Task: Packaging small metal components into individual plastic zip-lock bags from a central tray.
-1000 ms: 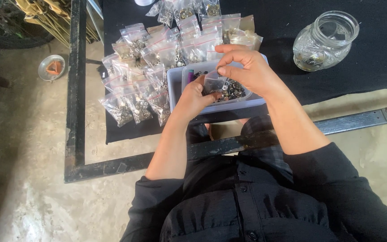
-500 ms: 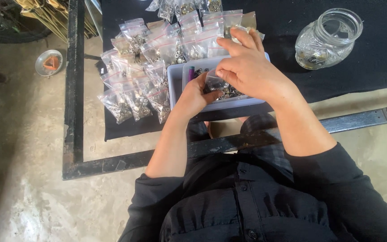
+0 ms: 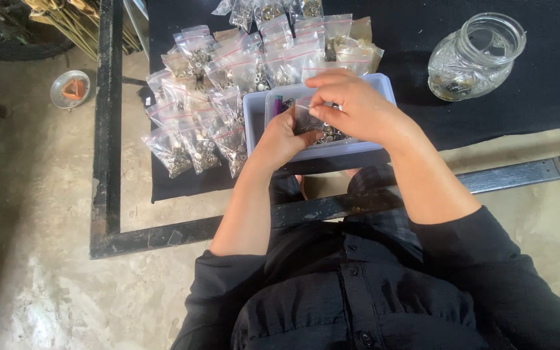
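Both hands work over a shallow pale blue tray (image 3: 384, 87) set on a black cloth (image 3: 552, 84). The left hand (image 3: 280, 139) and the right hand (image 3: 351, 107) together pinch a small clear bag (image 3: 315, 123) with metal bits in it, held just above the tray; the right fingertips (image 3: 315, 111) are pressed together along its top edge, while the left grips its lower side. The step in hand looks like closing the bag's seal. That calls for running the pinch along the strip while the left hand keeps the bag upright. A heap of filled bags (image 3: 215, 97) lies just left of the tray, a glass jar (image 3: 478, 55) well to the right.
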